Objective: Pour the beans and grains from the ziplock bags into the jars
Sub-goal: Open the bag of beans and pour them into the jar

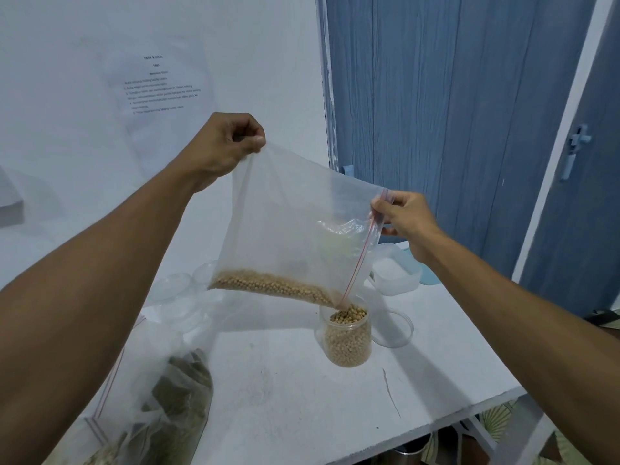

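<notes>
A clear ziplock bag (295, 229) hangs tilted above the tabletop (285, 391), its red-striped open mouth dipping into a jar (347, 337) heaped to the rim with pale beans (347, 315); more beans lie along the bag's lower edge. The left hand (224, 146) pinches the raised bottom corner with closed fingers; the right hand (402, 216) grips the zip edge. A clear lid (392, 328) rests just beside the jar, and other filled bags (161, 404) lie near the left forearm
</notes>
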The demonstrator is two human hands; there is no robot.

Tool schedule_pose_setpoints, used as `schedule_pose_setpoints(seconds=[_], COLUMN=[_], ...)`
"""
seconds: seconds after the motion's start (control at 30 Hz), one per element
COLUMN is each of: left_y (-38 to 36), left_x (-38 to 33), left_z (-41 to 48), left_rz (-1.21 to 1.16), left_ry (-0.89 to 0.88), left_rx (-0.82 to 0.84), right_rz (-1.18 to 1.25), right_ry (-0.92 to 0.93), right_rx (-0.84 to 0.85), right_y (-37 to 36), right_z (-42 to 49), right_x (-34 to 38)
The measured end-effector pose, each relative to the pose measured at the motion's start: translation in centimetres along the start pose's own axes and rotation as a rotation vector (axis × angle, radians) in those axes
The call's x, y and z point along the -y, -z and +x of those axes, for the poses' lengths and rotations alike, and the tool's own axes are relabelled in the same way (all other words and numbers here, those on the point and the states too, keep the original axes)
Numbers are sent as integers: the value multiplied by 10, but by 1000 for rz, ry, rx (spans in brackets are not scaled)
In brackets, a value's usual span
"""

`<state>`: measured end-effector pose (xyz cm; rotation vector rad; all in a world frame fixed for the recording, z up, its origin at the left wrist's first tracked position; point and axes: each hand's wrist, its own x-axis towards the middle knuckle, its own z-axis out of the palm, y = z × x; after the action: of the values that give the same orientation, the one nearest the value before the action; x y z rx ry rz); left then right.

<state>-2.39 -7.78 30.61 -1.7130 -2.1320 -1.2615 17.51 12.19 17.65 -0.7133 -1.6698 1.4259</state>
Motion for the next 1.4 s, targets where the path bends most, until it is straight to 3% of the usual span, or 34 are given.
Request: schedule_pose_setpoints(seconds=[1.4], left_y=[1], left_x=[-26], left_z=[9], left_rz=[13], left_ry=[-22], left_rx=[25], right_rz=[21], right_ry=[-1], right_rx=[-24], right_y=[13], right_z=[-12], right_x=[-1])
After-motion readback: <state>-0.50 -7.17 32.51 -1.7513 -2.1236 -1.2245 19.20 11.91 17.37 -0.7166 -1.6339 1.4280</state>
